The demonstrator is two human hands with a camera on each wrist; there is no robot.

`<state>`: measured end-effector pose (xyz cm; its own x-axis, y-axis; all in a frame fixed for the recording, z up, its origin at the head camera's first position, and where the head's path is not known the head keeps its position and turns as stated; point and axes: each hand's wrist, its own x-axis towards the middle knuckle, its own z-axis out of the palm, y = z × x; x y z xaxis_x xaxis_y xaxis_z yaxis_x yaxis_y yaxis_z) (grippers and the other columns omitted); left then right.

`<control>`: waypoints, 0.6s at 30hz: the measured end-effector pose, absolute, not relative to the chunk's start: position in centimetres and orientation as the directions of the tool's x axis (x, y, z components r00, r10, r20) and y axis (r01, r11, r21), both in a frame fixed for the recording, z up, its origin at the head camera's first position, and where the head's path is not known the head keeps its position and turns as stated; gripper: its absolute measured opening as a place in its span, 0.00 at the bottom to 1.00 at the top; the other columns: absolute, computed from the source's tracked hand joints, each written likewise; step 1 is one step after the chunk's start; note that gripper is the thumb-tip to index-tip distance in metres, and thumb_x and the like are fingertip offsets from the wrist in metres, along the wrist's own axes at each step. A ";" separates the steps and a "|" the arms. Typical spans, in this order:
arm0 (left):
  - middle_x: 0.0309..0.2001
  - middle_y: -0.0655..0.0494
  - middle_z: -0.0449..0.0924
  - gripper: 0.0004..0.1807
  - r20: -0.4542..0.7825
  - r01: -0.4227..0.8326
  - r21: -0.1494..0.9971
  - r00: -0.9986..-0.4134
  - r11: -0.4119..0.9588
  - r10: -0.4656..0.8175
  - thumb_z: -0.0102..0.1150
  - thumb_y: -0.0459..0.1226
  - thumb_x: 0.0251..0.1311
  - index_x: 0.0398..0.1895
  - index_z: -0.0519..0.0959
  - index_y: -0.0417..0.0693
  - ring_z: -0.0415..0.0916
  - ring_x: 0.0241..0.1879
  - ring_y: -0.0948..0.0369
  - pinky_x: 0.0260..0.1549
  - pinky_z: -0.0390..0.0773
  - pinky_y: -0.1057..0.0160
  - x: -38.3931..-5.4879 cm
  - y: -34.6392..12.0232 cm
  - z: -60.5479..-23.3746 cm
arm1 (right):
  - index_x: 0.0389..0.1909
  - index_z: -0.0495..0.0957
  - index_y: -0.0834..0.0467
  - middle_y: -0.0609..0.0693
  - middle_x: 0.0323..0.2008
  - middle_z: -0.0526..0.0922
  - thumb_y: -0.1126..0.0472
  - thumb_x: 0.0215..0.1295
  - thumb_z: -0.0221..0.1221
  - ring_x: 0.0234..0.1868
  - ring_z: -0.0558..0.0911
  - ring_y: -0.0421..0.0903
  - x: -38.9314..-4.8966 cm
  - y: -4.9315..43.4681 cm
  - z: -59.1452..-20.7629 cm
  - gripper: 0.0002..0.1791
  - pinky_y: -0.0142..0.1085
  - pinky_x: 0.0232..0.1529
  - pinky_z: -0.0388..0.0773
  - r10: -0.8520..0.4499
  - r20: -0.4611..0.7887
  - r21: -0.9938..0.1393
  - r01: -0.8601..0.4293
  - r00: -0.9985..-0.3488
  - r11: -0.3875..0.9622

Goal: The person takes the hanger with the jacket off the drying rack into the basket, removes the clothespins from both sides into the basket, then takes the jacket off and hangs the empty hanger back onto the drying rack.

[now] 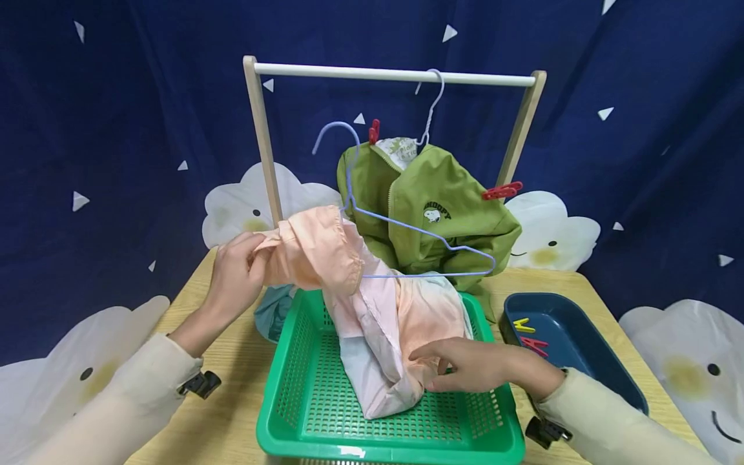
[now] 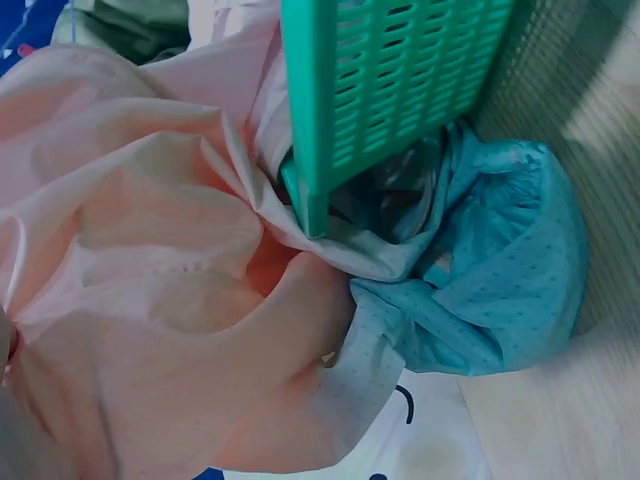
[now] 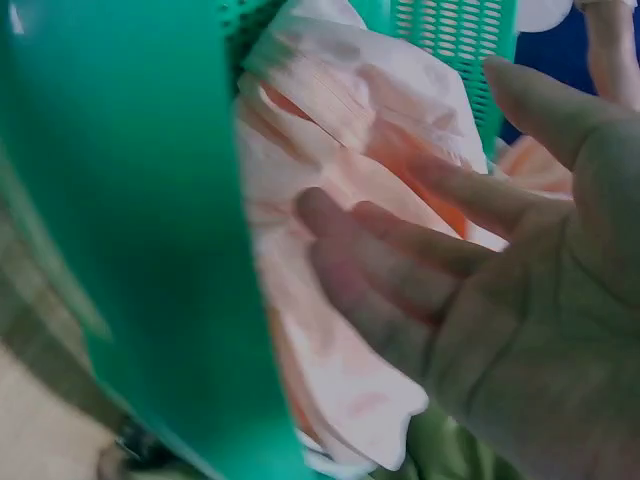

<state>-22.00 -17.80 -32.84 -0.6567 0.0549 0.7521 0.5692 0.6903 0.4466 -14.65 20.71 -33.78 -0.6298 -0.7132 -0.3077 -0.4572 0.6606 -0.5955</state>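
A thin pastel jacket (image 1: 372,303) in peach, pink and pale blue lies partly in the green basket (image 1: 273,394). My left hand (image 1: 235,268) pinches its peach part at the left and holds it up above the basket rim. One side of a lilac hanger (image 1: 407,226) is covered by this cloth; its other arm and hook are bare. My right hand (image 1: 465,363) is over the basket, beside the lower folds. In the right wrist view its fingers (image 3: 400,250) are spread and loosely bent, near the cloth. Peach cloth (image 2: 150,280) fills much of the left wrist view.
Behind, a green jacket (image 1: 430,206) hangs from a rack (image 1: 349,71), with red clothespins (image 1: 502,190) on it. A dark blue tray (image 1: 569,329) holding clothespins stands at the right. Teal dotted cloth (image 2: 510,260) lies beside the basket's left side.
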 end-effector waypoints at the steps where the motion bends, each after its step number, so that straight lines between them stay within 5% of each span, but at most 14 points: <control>1: 0.26 0.45 0.78 0.09 0.751 0.575 0.441 -0.657 0.689 0.067 0.59 0.31 0.67 0.28 0.82 0.39 0.65 0.23 0.57 0.31 0.61 0.59 -22.0 -17.8 -32.9 | 0.68 0.72 0.58 0.53 0.60 0.81 0.51 0.75 0.57 0.48 0.83 0.39 -14.5 20.8 -33.4 0.26 0.35 0.48 0.80 -0.702 -0.280 -0.590 -0.459 -0.655 0.664; 6: 0.24 0.47 0.76 0.10 0.744 0.588 0.428 -0.660 0.687 0.101 0.59 0.30 0.67 0.25 0.80 0.41 0.63 0.22 0.59 0.29 0.60 0.59 -22.0 -17.7 -33.1 | 0.57 0.80 0.57 0.52 0.51 0.86 0.59 0.75 0.56 0.40 0.82 0.35 -14.2 21.1 -30.7 0.14 0.32 0.40 0.80 -0.634 0.151 -0.548 -0.598 -0.759 0.585; 9: 0.31 0.45 0.83 0.07 0.744 0.606 0.418 -0.656 0.676 0.128 0.59 0.30 0.66 0.31 0.84 0.39 0.68 0.24 0.58 0.31 0.63 0.58 -22.0 -17.6 -33.2 | 0.49 0.83 0.56 0.48 0.43 0.88 0.68 0.70 0.59 0.39 0.81 0.33 -14.4 21.2 -28.9 0.10 0.31 0.40 0.80 -0.523 0.452 -0.446 -0.691 -0.723 0.569; 12: 0.33 0.45 0.85 0.06 0.744 0.624 0.400 -0.649 0.672 0.160 0.59 0.29 0.66 0.33 0.85 0.39 0.71 0.26 0.56 0.34 0.64 0.55 -21.9 -17.3 -33.3 | 0.46 0.84 0.59 0.50 0.41 0.88 0.72 0.67 0.61 0.40 0.82 0.37 -15.1 21.5 -27.6 0.10 0.29 0.40 0.79 -0.401 0.620 -0.369 -0.701 -0.674 0.610; 15: 0.32 0.45 0.85 0.07 0.744 0.636 0.381 -0.642 0.671 0.185 0.61 0.30 0.65 0.29 0.84 0.40 0.73 0.29 0.54 0.35 0.66 0.52 -21.8 -17.1 -33.3 | 0.50 0.83 0.60 0.52 0.43 0.87 0.66 0.72 0.59 0.42 0.83 0.43 -16.3 21.9 -27.1 0.10 0.32 0.40 0.79 -0.357 0.577 -0.402 -0.636 -0.735 0.659; 18: 0.38 0.41 0.87 0.05 0.745 0.637 0.391 -0.643 0.664 0.178 0.61 0.30 0.65 0.36 0.85 0.36 0.80 0.36 0.48 0.38 0.68 0.49 -21.6 -16.8 -33.2 | 0.56 0.80 0.62 0.57 0.48 0.86 0.54 0.81 0.47 0.43 0.84 0.47 -17.7 22.4 -27.4 0.20 0.39 0.43 0.80 -0.453 0.296 -0.539 -0.539 -0.841 0.648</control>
